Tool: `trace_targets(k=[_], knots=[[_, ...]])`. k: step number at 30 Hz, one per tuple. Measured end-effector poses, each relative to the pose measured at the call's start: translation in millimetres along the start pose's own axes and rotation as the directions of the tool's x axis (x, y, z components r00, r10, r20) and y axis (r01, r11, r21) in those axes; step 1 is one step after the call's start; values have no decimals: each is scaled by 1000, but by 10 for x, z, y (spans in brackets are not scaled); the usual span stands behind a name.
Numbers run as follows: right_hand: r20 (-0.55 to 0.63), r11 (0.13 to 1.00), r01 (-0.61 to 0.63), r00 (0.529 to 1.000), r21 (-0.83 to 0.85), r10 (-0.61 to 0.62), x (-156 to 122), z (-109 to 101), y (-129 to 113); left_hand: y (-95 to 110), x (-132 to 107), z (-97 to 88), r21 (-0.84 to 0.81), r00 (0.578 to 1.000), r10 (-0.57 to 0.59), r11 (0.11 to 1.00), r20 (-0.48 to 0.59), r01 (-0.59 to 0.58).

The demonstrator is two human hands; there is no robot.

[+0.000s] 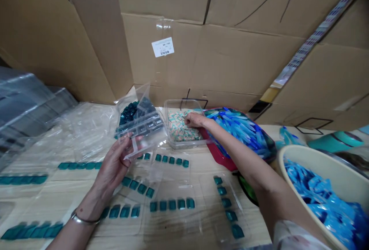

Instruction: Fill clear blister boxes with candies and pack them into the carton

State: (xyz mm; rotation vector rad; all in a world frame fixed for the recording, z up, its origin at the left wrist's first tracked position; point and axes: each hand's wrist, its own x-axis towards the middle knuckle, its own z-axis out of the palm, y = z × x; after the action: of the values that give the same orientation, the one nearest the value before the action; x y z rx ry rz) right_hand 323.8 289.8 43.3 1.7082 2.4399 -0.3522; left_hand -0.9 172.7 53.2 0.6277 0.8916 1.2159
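My left hand [121, 152] grips a clear plastic tray [141, 140] by its near left side, tilted above the table. Small moulded compartments run along the tray's upper part. My right hand [194, 120] reaches into a clear plastic box [188, 142] filled with small pale pieces [178, 127] in teal and peach. Its fingers are pinched together at the pieces; whatever they hold is hidden. Just behind the held tray, a clear bag [129, 113] holds dark teal pieces. Below my hands lie several clear trays, each with a row of teal square pieces [172, 204].
A red basin [220, 156] of blue, petal-like pieces [236, 127] lies under my right forearm. At the right stands a cream tub [291, 154] with blue plastic packets. Stacked clear trays [29, 96] fill the left side. Cardboard [184, 62] walls off the back.
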Motion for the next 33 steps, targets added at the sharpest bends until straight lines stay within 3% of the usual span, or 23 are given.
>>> trace_targets(k=[11, 15, 19, 22, 27, 33], knots=[[-16, 982, 184, 983, -29, -185, -36, 75, 28, -26, 14, -44, 13, 999, -25, 1000, 36, 24], [-45, 984, 150, 987, -95, -155, -107, -33, -16, -23, 20, -74, 13, 999, -12, 1000, 43, 12], [-160, 969, -2, 986, -248, -39, -144, -121, -75, -10, 9, -74, 16, 998, -5, 1000, 60, 5], [-131, 937, -73, 991, -341, 30, -106, -81, -110, -5, -2, -64, 16, 998, -12, 1000, 69, 11], [-61, 927, -51, 998, -371, 30, -25, 42, -118, 3, -13, -62, 16, 998, -25, 1000, 61, 24], [-29, 929, -5, 1000, -370, -6, -39, 39, -117, 17, -13, -65, 2, 997, -24, 1000, 79, 24]])
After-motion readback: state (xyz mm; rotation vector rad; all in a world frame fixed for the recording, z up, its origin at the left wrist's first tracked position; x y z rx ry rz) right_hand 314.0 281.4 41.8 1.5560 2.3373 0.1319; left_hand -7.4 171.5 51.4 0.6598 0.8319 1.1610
